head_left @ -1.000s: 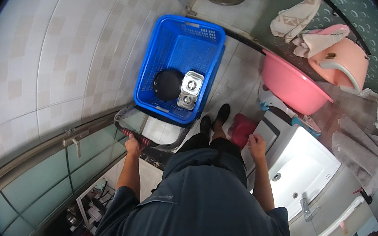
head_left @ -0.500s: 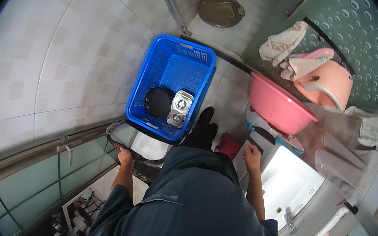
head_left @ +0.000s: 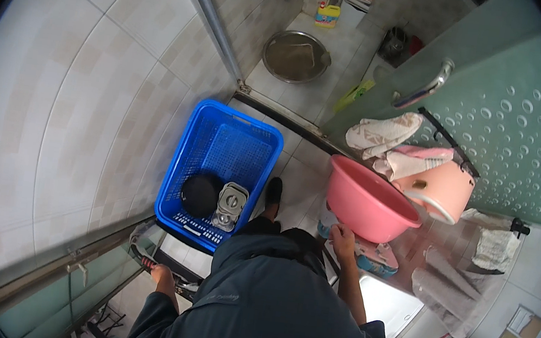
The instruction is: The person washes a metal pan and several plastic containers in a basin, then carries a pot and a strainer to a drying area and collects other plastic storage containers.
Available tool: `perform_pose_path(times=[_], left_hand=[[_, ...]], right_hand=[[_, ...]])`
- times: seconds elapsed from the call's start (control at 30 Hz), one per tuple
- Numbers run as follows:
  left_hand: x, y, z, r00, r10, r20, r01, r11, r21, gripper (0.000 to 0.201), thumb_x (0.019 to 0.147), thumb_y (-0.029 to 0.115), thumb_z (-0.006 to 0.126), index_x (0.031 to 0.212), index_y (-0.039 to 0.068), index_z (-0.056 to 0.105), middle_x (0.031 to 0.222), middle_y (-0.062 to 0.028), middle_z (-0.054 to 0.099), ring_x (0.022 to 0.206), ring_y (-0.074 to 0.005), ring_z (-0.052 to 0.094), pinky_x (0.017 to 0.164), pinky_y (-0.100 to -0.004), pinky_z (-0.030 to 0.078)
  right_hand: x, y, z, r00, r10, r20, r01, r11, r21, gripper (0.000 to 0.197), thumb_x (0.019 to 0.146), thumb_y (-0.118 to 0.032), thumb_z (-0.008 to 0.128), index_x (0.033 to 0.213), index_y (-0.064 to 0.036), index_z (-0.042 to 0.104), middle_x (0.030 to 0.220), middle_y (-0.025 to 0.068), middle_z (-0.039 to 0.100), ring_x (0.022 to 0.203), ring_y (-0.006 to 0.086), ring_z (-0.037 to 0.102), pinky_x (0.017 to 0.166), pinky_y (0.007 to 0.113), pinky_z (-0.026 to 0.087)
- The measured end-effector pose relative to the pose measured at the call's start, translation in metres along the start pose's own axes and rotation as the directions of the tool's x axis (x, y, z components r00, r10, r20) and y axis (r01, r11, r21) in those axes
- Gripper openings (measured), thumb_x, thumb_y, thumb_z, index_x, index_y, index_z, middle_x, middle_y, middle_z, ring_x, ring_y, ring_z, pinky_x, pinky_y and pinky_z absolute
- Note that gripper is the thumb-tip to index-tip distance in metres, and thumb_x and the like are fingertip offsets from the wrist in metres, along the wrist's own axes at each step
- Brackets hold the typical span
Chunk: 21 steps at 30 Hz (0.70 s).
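Observation:
My left hand is wrapped round a dark curved handle with red bands on its grip, low on the left. In front of it stands a blue plastic basket with slotted walls. Inside lie a round black pan and rectangular metal containers with lids. My right hand is held in a loose fist with nothing visible in it. Nearest to it is a large pink basin, tilted on its side; the hand overlaps its near edge, and I cannot tell whether they touch.
A raised sill crosses beyond the basket. Past it a round metal basin and a yellow bottle stand on tiles. Right, a glass door carries cloths and a peach-coloured tub. A white sink is at lower right.
My body has moved forward past the sink, one foot stepping ahead. The right hand has come from beside the sink to the pink basin. My left hand keeps its grip on the handle.

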<state>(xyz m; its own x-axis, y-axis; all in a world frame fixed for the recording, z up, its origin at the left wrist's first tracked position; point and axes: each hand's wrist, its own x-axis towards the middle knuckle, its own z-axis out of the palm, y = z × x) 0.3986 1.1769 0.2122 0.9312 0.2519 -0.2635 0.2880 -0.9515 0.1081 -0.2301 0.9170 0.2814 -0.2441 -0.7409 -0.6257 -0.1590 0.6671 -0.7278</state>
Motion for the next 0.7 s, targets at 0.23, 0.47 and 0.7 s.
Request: perform_pose_path(times=[0.23, 0.47, 0.7], left_hand=[[-0.053, 0.058, -0.030, 0.927, 0.023, 0.375, -0.292, 0.673, 0.680, 0.041, 0.092, 0.034, 0.058, 0.123, 0.009, 0.068, 0.130, -0.0138, 0.064, 0.121, -0.0298, 0.062, 0.099, -0.0415, 0.051], [-0.192, 0.178, 0.012, 0.929, 0.257, 0.266, -0.363, 0.771, 0.523, 0.047, 0.083, 0.031, 0.065, 0.123, 0.007, 0.063, 0.139, -0.0171, 0.052, 0.126, -0.0386, 0.054, 0.102, -0.0463, 0.049], [-0.211, 0.218, 0.131, -0.058, 0.783, 0.619, -0.952, -0.231, 0.203, 0.015, 0.084, 0.017, 0.060, 0.076, 0.013, 0.072, 0.078, -0.0126, 0.071, 0.077, -0.0299, 0.070, 0.067, -0.0460, 0.056]], right_hand=[[0.059, -0.053, -0.016, 1.000, -0.025, 0.005, 0.025, 0.995, -0.099, 0.023, 0.097, -0.022, 0.060, 0.097, 0.0008, 0.064, 0.075, 0.0058, 0.062, 0.067, 0.0126, 0.060, 0.057, 0.027, 0.050], [0.123, -0.089, -0.028, 0.988, -0.120, 0.094, 0.138, 0.967, -0.212, 0.022, 0.097, -0.019, 0.059, 0.103, 0.0016, 0.064, 0.084, 0.0065, 0.065, 0.073, 0.0134, 0.064, 0.062, 0.028, 0.053], [0.169, -0.184, -0.029, 0.945, -0.252, 0.206, 0.298, 0.925, -0.234, 0.026, 0.095, -0.022, 0.061, 0.101, 0.0034, 0.065, 0.084, 0.0134, 0.068, 0.080, 0.0192, 0.066, 0.072, 0.034, 0.051]])
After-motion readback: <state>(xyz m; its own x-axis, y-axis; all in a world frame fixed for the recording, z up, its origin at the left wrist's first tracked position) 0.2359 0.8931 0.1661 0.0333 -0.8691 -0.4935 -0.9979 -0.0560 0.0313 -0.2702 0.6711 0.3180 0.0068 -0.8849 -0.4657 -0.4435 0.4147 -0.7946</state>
